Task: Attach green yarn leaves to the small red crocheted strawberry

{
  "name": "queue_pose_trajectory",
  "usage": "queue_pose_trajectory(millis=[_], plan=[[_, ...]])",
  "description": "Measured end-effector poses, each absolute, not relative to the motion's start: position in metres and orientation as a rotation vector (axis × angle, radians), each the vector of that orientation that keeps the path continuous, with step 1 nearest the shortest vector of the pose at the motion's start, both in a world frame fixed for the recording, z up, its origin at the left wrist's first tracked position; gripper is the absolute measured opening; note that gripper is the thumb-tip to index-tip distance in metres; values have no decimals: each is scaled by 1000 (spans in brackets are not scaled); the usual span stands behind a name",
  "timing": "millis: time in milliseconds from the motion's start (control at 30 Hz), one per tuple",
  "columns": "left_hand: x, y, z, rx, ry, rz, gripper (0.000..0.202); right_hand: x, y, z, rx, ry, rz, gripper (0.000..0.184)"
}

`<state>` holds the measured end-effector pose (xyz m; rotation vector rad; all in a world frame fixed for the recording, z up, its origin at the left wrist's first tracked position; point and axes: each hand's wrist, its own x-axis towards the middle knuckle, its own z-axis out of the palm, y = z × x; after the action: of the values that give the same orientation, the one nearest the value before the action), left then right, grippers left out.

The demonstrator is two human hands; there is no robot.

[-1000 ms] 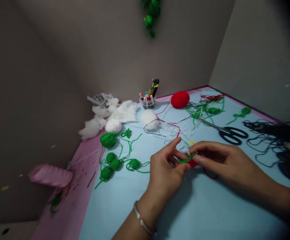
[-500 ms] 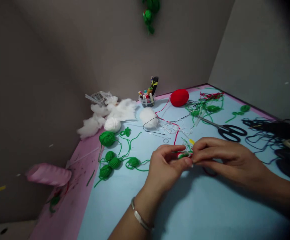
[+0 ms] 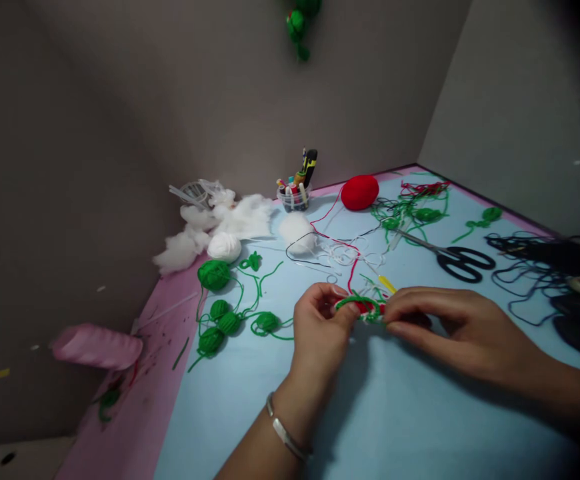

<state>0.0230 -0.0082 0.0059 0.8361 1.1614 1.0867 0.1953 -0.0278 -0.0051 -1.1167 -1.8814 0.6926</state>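
Note:
Between both hands is a small red, white and green crochet piece [image 3: 365, 307], its green edge curving along the top. My left hand [image 3: 324, 319] pinches its left side between thumb and fingers. On its right side, my right hand [image 3: 437, 323] is closed with fingertips pressed on the edge; whether a tool is in them is hidden. A yellow-handled crochet hook [image 3: 387, 285] lies just beyond the right fingers. Red yarn [image 3: 354, 270] runs from near the piece back to a red yarn ball [image 3: 360, 193].
Black-handled scissors [image 3: 465, 263] lie beyond my right hand. Small green yarn balls [image 3: 229, 323] and white stuffing [image 3: 245, 217] are on the left. A cup of pens [image 3: 294, 197] stands at the back. Tangled black yarn [image 3: 545, 257] spreads at right, and a pink roll [image 3: 97, 347] lies far left.
The crochet piece has been turned and spread, so its green edge and red middle now show. My left hand has shifted slightly left, and the fingers of both hands have changed their hold.

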Motion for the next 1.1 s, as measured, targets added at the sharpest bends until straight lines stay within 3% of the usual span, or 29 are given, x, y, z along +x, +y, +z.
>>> queue_pose_trajectory(millis=[133,300,367,567,667,800,867,1000,1033,1100], plan=[[23,-10,7,856,1155,1136,37,193,-29,-3,-1232,-1629,1035,24],[25,-15,6,931,1102,1213,53,191,-25,-7,-1306,-1330,1013,35],[26,-17,3,1030,1115,1258,48,189,-26,-6,-1275,-1424,1045,36],[26,-18,-3,1283,1127,1246,12,193,-27,-1,-1249,-1565,1069,30],[24,-13,2,1069,1117,1178,13,206,-16,-2,-1369,-1386,927,40],[21,-8,6,855,990,1095,24,217,-7,-3,-1446,-1362,537,30],[21,-9,5,806,932,1054,29,212,-12,-3,-1376,-1477,478,34],[24,-14,3,736,907,937,35,197,-26,-5,-1148,-1634,1021,51],[24,-15,3,736,921,915,35,196,-27,-5,-1139,-1628,1119,48],[25,-15,3,738,956,909,34,202,-23,-3,-1229,-1626,1043,24]])
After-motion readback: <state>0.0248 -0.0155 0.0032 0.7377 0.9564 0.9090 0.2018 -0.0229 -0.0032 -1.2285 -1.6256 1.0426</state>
